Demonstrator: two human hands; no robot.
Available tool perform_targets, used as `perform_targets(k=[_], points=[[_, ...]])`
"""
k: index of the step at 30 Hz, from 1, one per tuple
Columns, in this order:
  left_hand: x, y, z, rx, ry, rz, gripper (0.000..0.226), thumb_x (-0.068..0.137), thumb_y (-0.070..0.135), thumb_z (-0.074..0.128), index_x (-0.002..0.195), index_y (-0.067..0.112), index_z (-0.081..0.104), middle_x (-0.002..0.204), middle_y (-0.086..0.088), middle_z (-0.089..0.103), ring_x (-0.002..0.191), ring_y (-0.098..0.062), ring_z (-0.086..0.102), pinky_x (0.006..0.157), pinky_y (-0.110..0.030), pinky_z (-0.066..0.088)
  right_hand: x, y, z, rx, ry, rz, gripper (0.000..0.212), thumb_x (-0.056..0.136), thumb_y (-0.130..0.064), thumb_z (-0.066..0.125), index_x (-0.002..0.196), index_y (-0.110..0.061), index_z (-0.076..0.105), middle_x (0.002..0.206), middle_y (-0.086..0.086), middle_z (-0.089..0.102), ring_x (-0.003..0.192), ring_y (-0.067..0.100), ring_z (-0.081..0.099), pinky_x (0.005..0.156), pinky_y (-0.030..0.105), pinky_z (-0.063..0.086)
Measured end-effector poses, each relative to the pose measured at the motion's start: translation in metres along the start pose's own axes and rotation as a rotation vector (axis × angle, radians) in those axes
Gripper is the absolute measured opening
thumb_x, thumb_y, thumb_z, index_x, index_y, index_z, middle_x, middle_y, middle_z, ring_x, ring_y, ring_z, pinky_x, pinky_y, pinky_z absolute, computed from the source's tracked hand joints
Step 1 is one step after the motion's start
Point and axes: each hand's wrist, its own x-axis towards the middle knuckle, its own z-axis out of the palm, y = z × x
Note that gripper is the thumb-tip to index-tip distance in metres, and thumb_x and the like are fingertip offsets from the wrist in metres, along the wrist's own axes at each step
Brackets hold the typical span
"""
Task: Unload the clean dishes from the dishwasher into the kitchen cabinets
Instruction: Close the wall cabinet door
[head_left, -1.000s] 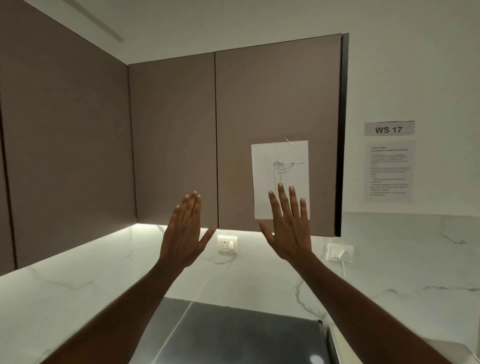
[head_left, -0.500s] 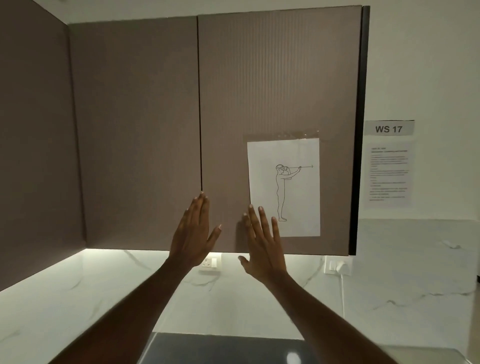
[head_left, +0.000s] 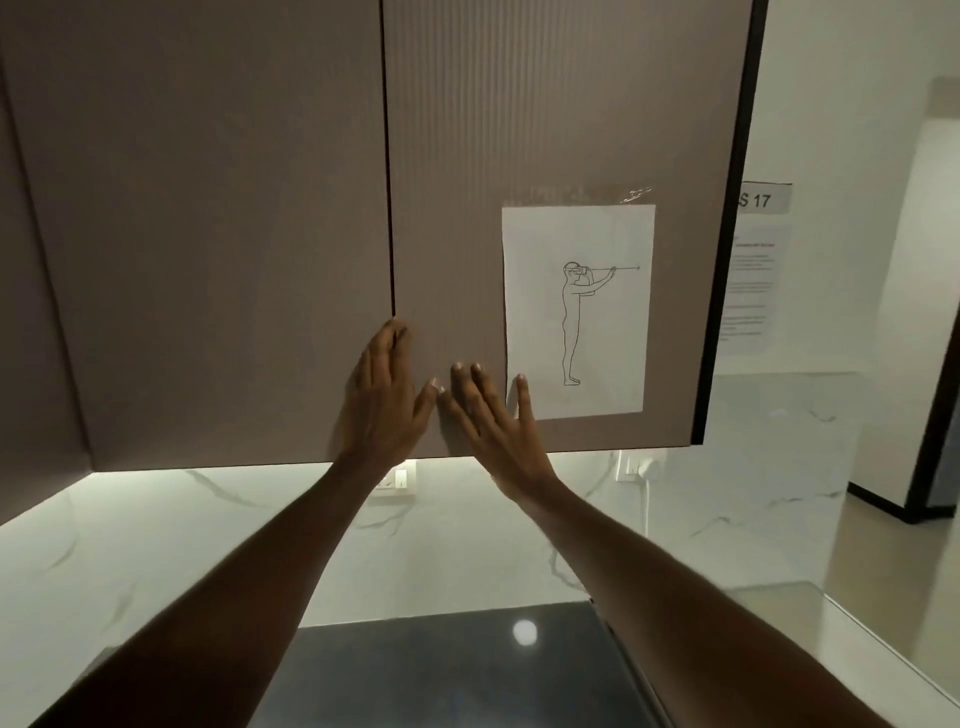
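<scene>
Fingers of the left hand (head_left: 382, 402) reach the seam between cabinet doors (head_left: 545, 130); right hand (head_left: 493, 415) lies spread flat beside it, both holding nothing.

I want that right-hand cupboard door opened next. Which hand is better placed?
Probably the left hand: its fingertips sit at the gap beside the right door. The right hand lies flat on the panel.

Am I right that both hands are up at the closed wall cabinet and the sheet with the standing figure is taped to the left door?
Not quite. The head view shows the left hand and right hand up at the closed cabinet, but the sheet with the standing figure is taped to the right door, not the left door.
</scene>
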Motion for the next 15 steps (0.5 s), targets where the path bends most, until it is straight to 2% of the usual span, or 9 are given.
perform_targets(k=[1, 2, 4, 5, 6, 8, 11, 13, 15], points=[[0.001, 0.003, -0.007, -0.034, 0.012, -0.046, 0.072, 0.104, 0.045, 0.048, 0.161, 0.005, 0.029, 0.166, -0.014, 0.03, 0.151, -0.031, 0.035, 0.12, -0.043, 0.038, -0.003, -0.001, -0.002, -0.014, 0.021, -0.008, 0.067, 0.104, 0.003, 0.014, 0.168, -0.017, 0.017, 0.174, 0.019, 0.017, 0.158, 0.04, 0.024, 0.107, 0.068, 0.044], [0.003, 0.006, -0.014, -0.058, 0.015, -0.081, 0.071, 0.104, 0.044, 0.049, 0.161, 0.006, 0.03, 0.166, -0.014, 0.031, 0.149, -0.031, 0.036, 0.119, -0.043, 0.038, -0.005, -0.001, -0.005, -0.015, 0.028, -0.027, 0.066, 0.105, -0.001, 0.029, 0.167, -0.02, 0.021, 0.173, 0.017, 0.021, 0.157, 0.041, 0.028, 0.103, 0.068, 0.047], [0.007, 0.011, -0.028, -0.083, 0.01, -0.093, 0.067, 0.106, 0.041, 0.049, 0.161, 0.008, 0.03, 0.165, -0.012, 0.031, 0.148, -0.028, 0.036, 0.119, -0.04, 0.036, -0.006, 0.003, -0.014, -0.009, 0.0, -0.074, 0.086, 0.094, -0.017, 0.069, 0.167, -0.027, 0.023, 0.172, 0.017, 0.024, 0.155, 0.042, 0.031, 0.101, 0.068, 0.049], [0.009, 0.013, -0.034, -0.086, 0.008, -0.086, 0.066, 0.106, 0.04, 0.048, 0.161, 0.008, 0.029, 0.165, -0.011, 0.031, 0.148, -0.027, 0.035, 0.119, -0.039, 0.035, -0.005, 0.005, -0.017, -0.018, -0.032, -0.092, 0.099, 0.088, -0.022, 0.079, 0.167, -0.03, 0.02, 0.172, 0.018, 0.021, 0.156, 0.043, 0.028, 0.103, 0.069, 0.047], [0.011, 0.014, -0.039, -0.088, 0.013, -0.083, 0.064, 0.107, 0.039, 0.048, 0.161, 0.009, 0.029, 0.165, -0.01, 0.031, 0.147, -0.026, 0.035, 0.119, -0.037, 0.035, -0.002, 0.007, -0.02, -0.02, -0.053, -0.105, 0.106, 0.086, -0.021, 0.082, 0.168, -0.031, 0.015, 0.173, 0.02, 0.014, 0.157, 0.045, 0.022, 0.107, 0.072, 0.042], [0.016, 0.018, -0.047, -0.103, 0.023, -0.104, 0.062, 0.108, 0.038, 0.046, 0.161, 0.009, 0.029, 0.164, -0.01, 0.032, 0.147, -0.026, 0.035, 0.118, -0.036, 0.033, 0.011, 0.004, -0.029, 0.009, -0.054, -0.085, 0.102, 0.092, -0.016, 0.073, 0.168, -0.03, 0.006, 0.172, 0.025, 0.008, 0.158, 0.048, 0.016, 0.11, 0.076, 0.034], [0.015, 0.021, -0.049, -0.091, 0.012, -0.162, 0.064, 0.108, 0.041, 0.044, 0.161, 0.01, 0.027, 0.165, -0.009, 0.03, 0.148, -0.027, 0.034, 0.119, -0.039, 0.034, 0.023, -0.006, -0.037, -0.013, 0.075, -0.071, 0.073, 0.101, -0.027, 0.054, 0.163, -0.027, 0.015, 0.167, 0.025, 0.028, 0.15, 0.053, 0.032, 0.101, 0.073, 0.046], [0.012, 0.019, -0.047, -0.086, -0.008, -0.17, 0.065, 0.108, 0.043, 0.044, 0.161, 0.011, 0.027, 0.164, -0.01, 0.03, 0.147, -0.027, 0.034, 0.118, -0.041, 0.036, 0.017, -0.007, -0.033, -0.05, 0.097, -0.096, 0.068, 0.101, -0.037, 0.049, 0.163, -0.032, 0.021, 0.166, 0.021, 0.033, 0.148, 0.052, 0.036, 0.098, 0.069, 0.05], [0.01, 0.013, -0.044, -0.103, 0.001, -0.174, 0.066, 0.106, 0.044, 0.047, 0.16, 0.011, 0.029, 0.163, -0.011, 0.033, 0.145, -0.028, 0.037, 0.117, -0.043, 0.039, 0.009, -0.004, -0.029, -0.067, 0.178, -0.106, 0.059, 0.102, -0.037, 0.039, 0.159, -0.034, 0.028, 0.162, 0.018, 0.043, 0.145, 0.05, 0.043, 0.095, 0.068, 0.053]])
